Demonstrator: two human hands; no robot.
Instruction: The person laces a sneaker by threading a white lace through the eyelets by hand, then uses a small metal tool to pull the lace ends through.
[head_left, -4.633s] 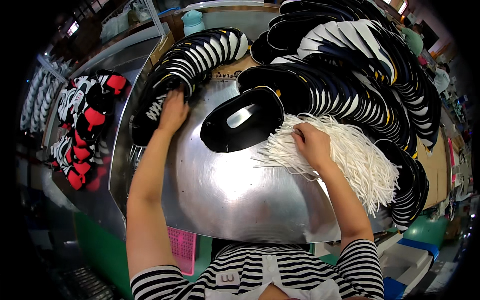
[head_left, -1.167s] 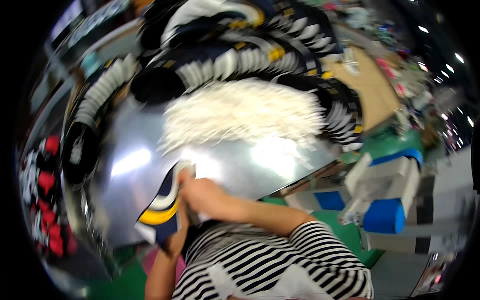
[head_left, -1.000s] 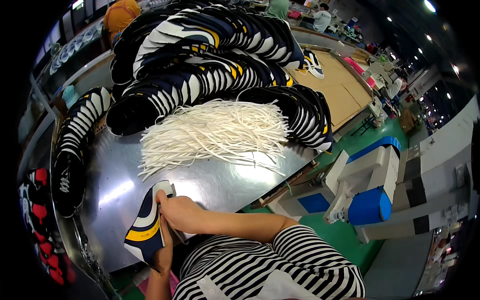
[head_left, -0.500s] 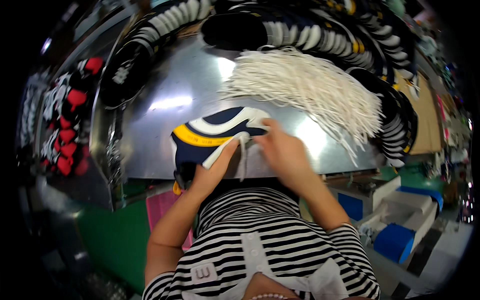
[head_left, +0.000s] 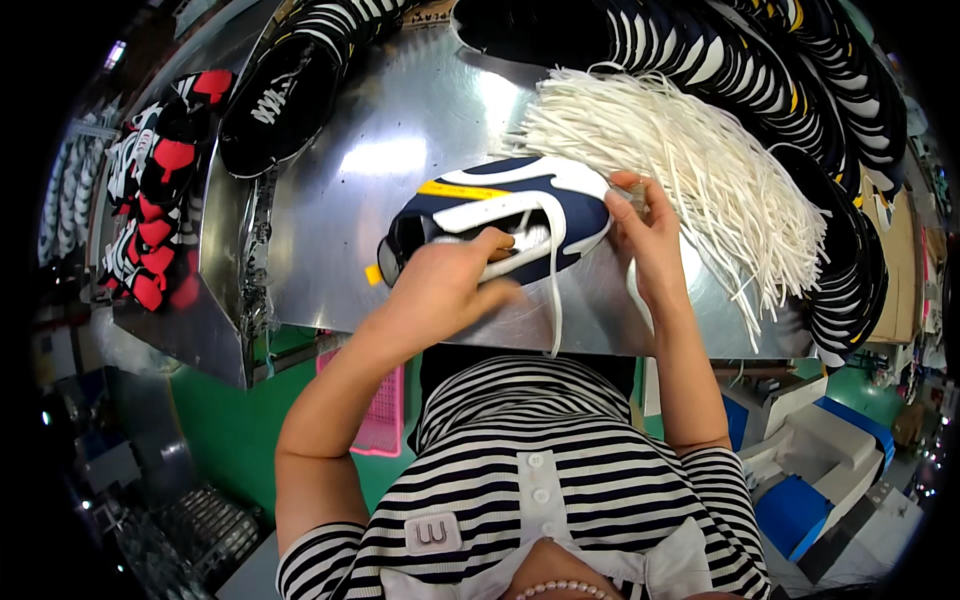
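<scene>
A navy, white and yellow shoe upper (head_left: 585,215) lies on the metal table, its opening facing up and its toe to the right. My left hand (head_left: 445,290) is closed at the opening, with fingertips reaching inside, so what they pinch is partly hidden. At the toe, my right hand (head_left: 650,230) grips the edge between thumb and fingers. A white shoelace (head_left: 555,300) hangs from the upper toward the table's near edge. Another white length dangles beside my right wrist; whether that hand holds it is unclear.
A heap of loose white shoelaces (head_left: 680,180) spreads right of the upper. Rows of stacked dark uppers (head_left: 690,50) line the back and right. A black upper (head_left: 275,110) heads a stack at the left; red, black and white pieces (head_left: 150,235) sit beyond the metal divider.
The upper has turned from showing its side to opening up. My left hand has moved to the opening and my right hand to the toe. The whole view has shifted somewhat.
</scene>
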